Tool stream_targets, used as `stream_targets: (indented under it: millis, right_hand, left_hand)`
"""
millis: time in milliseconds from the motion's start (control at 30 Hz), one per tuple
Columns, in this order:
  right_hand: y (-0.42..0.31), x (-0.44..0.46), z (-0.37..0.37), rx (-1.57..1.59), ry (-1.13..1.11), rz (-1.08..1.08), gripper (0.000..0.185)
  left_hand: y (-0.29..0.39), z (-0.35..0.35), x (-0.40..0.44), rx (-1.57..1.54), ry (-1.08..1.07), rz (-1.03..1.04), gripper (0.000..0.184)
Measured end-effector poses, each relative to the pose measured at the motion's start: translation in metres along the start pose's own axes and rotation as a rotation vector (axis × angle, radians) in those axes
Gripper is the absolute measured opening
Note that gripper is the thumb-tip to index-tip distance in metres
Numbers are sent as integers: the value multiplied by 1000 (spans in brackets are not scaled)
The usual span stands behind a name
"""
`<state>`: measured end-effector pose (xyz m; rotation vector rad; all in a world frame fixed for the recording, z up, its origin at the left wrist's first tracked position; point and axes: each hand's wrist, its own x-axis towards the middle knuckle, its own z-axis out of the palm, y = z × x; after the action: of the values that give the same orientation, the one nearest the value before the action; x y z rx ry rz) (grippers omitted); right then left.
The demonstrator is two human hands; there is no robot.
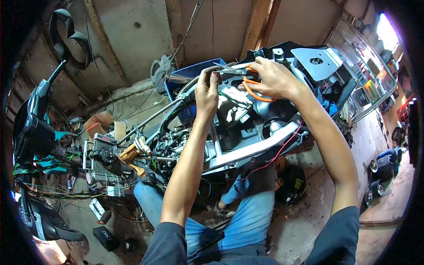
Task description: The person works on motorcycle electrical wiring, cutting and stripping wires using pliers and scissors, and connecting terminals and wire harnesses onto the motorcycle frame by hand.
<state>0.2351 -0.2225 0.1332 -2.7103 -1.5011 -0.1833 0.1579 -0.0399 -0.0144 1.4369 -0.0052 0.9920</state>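
My right hand [276, 79] grips a pair of scissors [239, 71] by the orange handles. Their two metal blades stand apart and point left toward my left hand [206, 93]. The fingers of that hand are pinched together by the blade tips; anything small between them is too hidden to name. Both hands are above a stripped motorcycle frame [247, 153], with a silver side rail and bare engine parts [174, 145] showing below. A bundle of white and green wiring [236, 99] lies inside the frame under the scissors.
Behind the frame stands a blue crate [194, 70] beside a grey jug [161, 70]. A radiator [102, 157] and loose wires are at the left. A glass display case [371, 70] stands at the right. On the floor lie a black pouch [106, 238] and a red-and-white box [100, 210].
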Motion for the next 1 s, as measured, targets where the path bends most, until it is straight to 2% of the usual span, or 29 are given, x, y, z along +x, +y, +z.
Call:
stream_targets:
  millis: [200, 233, 400, 667, 700, 800, 833, 933, 1000]
  right_hand:
    - [0, -2, 11, 51, 46, -81, 79]
    - [-2, 1, 12, 20, -11, -40, 75]
    - [4, 3, 30, 31, 101, -101, 69]
    - [-8, 5, 38, 50, 28, -19, 73]
    - [-6, 3, 41, 87, 110, -88, 76]
    - [-3, 6, 46, 69, 130, -130, 77]
    - [-5, 8, 45, 46, 91, -72, 76]
    - [-4, 12, 38, 4, 5, -139, 72]
    - [2, 11, 38, 64, 64, -203, 61]
  left_hand:
    - [-4, -2, 0, -2, -42, -24, 18]
    - [-5, -2, 0, -23, -37, -20, 17]
    - [-4, 1, -1, -105, -5, 9, 10]
    - [2, 1, -3, 113, 21, -7, 17]
    - [2, 1, -4, 148, 22, -17, 18]
    - [0, 3, -3, 82, 55, 40, 19]
    - [1, 3, -3, 83, 62, 13, 20]
    - [0, 1, -4, 100, 57, -16, 21]
    - [-2, -1, -3, -4, 57, -18, 22]
